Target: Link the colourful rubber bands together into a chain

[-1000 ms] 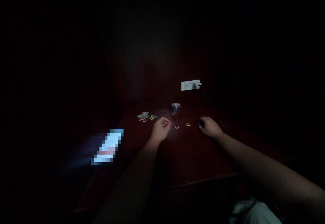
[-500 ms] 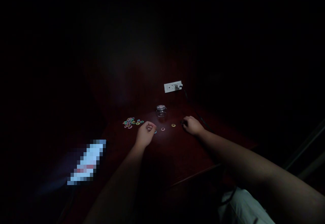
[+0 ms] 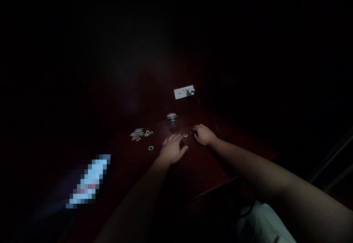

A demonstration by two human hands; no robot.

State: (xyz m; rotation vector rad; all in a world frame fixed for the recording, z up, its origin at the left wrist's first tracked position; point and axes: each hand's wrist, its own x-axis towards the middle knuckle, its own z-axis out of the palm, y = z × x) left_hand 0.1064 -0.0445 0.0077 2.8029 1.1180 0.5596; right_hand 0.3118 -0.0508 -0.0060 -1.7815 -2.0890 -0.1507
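Note:
My left hand (image 3: 173, 150) is open, palm down, its fingers stretched and the thumb out to the right. It hovers over or rests on a row of small coloured rings that look like hair ties. A pale blue ring (image 3: 163, 143) peeks out at its left edge. Just past its fingertips lies a yellow ring (image 3: 185, 135). My right hand (image 3: 203, 134) rests on the table with loosely bent fingers apart, its fingertips by a bluish ring (image 3: 191, 132) they partly cover. A green ring (image 3: 150, 148) lies alone left of my left hand.
A lidded clear jar (image 3: 172, 120) stands behind the row. Several coloured rings make a pile (image 3: 137, 134) on the left of the dark red table (image 3: 204, 169). A wall socket (image 3: 184, 92) holds a plug with a black cable (image 3: 213, 123). A bright pixelated screen (image 3: 89, 180) is at lower left.
My left hand has opened from a pinch and moved right over the row, covering the pink ring. The green ring now lies on the table. My right hand's fingers have loosened, showing the bluish ring.

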